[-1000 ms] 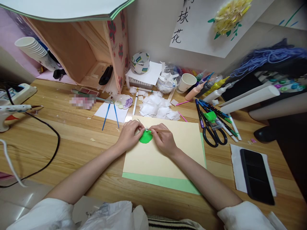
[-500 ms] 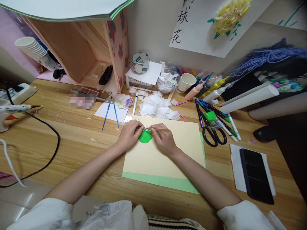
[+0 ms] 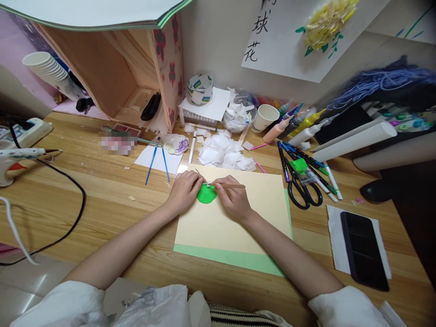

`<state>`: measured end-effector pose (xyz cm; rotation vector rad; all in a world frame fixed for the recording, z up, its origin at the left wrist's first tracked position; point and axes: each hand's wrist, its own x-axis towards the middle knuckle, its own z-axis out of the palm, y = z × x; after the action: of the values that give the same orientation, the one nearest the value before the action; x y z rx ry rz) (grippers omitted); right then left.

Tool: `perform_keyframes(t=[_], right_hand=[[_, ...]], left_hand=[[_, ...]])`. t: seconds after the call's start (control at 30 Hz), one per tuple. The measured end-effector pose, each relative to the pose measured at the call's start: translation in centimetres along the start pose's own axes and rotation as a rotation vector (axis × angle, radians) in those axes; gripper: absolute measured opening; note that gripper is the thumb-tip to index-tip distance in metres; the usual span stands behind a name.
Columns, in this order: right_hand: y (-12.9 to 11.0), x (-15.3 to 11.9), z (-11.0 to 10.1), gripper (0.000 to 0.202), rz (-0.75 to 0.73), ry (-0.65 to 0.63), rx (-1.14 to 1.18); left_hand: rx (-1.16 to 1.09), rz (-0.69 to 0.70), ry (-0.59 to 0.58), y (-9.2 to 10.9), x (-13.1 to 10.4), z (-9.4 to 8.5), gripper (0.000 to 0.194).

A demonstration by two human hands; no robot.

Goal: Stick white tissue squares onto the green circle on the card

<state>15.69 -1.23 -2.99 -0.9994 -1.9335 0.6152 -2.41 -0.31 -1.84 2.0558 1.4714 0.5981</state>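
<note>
Both hands meet near the middle of the desk (image 3: 143,254), working over a cream sheet (image 3: 238,227) that lies on a pale green sheet (image 3: 231,260). Between them is a bright green piece (image 3: 206,195), flat on the cream sheet towards its eleven o'clock corner, with a small whitish bit (image 3: 209,184) at its twelve o'clock edge.

The left hand (image 3: 185,190), at the piece's nine o'clock, has its fingers curled and its fingertips touching the upper edge; whether they pinch it I cannot tell. The right hand (image 3: 233,197), at three o'clock, grips a slim wooden stick (image 3: 236,185), its tip end pointing to nine o'clock, at the whitish bit.

Taking the green piece as the dial's centre, a heap of white paper scraps (image 3: 220,150) sits between twelve and one, just beyond the cream sheet. Two blue brushes (image 3: 165,163) lie at ten, and a glue gun (image 3: 29,153) well apart at nine. A paper cup (image 3: 266,119) stands at one. Black-handled scissors (image 3: 305,190) rest at three beside several pens (image 3: 304,154), and a flat black case (image 3: 364,250) lies between three and four.
</note>
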Motion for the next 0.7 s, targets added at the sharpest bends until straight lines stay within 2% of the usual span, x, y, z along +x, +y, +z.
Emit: perform_keyframes(t=[0.3,0.7], right_hand=[[-0.19,0.33,0.01,0.019,0.067,0.017,0.012],[-0.28,0.21,-0.05,0.019,0.061,0.033,0.041]], left_hand=[[0.007,-0.003,0.003,0.00,0.02,0.00,0.024],[-0.010,-0.004,0.015,-0.04,-0.07,0.04,0.024]])
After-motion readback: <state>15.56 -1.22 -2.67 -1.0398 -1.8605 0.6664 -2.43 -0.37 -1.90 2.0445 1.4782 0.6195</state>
